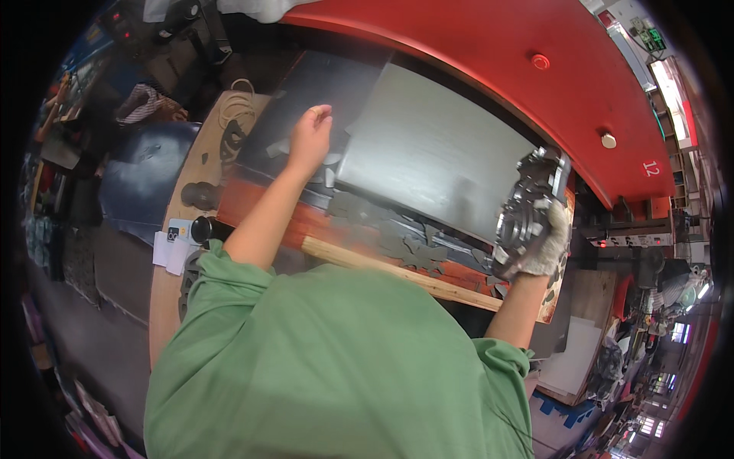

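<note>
My right hand (552, 241), in a pale work glove, grips a dark steel cutting die (529, 203) made of bent metal strips. The die is tilted up at the right end of a smooth grey sheet (436, 145). My bare left hand (309, 141) is raised over the dark bed (329, 84), left of the sheet. Its fingers are loosely bent, with nothing visible in them. Below the sheet's near edge lie several dark grey cut pieces (417, 252) with curved outlines. A few small light scraps (330, 176) rest near my left wrist.
A red machine beam (474, 38) with a red button (540, 61) spans the far side. A wooden strip (397, 274) runs along the near edge. On the wooden side table (176, 245) at left are a coiled cord (238, 111) and a phone (178, 229). A dark blue seat (149, 176) stands beyond.
</note>
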Tool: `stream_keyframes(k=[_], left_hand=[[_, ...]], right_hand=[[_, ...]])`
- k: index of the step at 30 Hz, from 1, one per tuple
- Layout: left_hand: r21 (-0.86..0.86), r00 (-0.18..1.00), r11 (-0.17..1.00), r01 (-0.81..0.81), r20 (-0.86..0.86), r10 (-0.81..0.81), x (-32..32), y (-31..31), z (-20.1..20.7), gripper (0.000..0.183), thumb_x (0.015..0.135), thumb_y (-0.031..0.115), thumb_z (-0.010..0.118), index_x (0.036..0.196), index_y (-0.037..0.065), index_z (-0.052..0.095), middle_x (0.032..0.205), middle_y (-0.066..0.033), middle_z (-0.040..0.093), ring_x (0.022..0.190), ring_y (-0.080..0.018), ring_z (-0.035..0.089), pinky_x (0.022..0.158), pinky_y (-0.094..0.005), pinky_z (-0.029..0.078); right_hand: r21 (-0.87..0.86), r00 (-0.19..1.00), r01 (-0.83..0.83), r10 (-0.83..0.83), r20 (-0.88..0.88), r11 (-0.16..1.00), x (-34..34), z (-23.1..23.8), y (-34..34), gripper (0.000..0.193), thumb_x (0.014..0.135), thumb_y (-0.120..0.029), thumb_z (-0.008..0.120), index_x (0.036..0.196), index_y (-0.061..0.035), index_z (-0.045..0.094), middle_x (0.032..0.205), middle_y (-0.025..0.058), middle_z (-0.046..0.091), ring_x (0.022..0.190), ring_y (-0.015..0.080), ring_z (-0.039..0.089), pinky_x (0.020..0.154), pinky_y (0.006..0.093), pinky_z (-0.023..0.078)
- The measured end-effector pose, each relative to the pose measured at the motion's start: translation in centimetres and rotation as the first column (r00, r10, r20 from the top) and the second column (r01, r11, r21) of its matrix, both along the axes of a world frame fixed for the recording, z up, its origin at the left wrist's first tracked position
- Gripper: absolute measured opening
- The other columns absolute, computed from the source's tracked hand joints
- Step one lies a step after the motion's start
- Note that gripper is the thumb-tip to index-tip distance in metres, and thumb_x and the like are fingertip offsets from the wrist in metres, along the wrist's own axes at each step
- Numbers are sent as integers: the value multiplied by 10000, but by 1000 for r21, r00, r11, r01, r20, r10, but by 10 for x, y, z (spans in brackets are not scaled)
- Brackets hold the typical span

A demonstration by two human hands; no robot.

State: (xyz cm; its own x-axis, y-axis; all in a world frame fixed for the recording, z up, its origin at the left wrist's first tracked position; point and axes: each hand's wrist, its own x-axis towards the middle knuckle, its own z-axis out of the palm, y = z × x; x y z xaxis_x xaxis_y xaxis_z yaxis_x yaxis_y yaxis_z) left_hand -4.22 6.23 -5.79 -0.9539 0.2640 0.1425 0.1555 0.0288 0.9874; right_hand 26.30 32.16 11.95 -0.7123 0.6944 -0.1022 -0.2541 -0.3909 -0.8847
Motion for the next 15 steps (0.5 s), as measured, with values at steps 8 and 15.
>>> stream_keyframes(k=[8, 15], left_hand=[[-21, 925, 964, -266, -287, 249, 29, -18, -30, 173, 971, 91, 605, 1112, 26, 681, 1072, -180, 700, 1000, -354, 679, 866, -407, 544], [-20, 973, 989, -148, -182, 142, 26, -28, -18, 171, 932, 58, 612, 1090, 26, 672, 1054, -178, 696, 984, -385, 659, 847, -444, 544]], right_hand=[[697, 910, -132, -192, 367, 705, -166, -29, -59, 971, 776, -185, 798, 1604, -58, 306, 1188, 123, 630, 1000, 212, 651, 878, 328, 549], [582, 230, -701, -642, 731, 412, -223, -66, -119, 968, 718, -638, 717, 1567, -308, 390, 1656, 133, 281, 1393, 411, 438, 1085, 522, 427]])
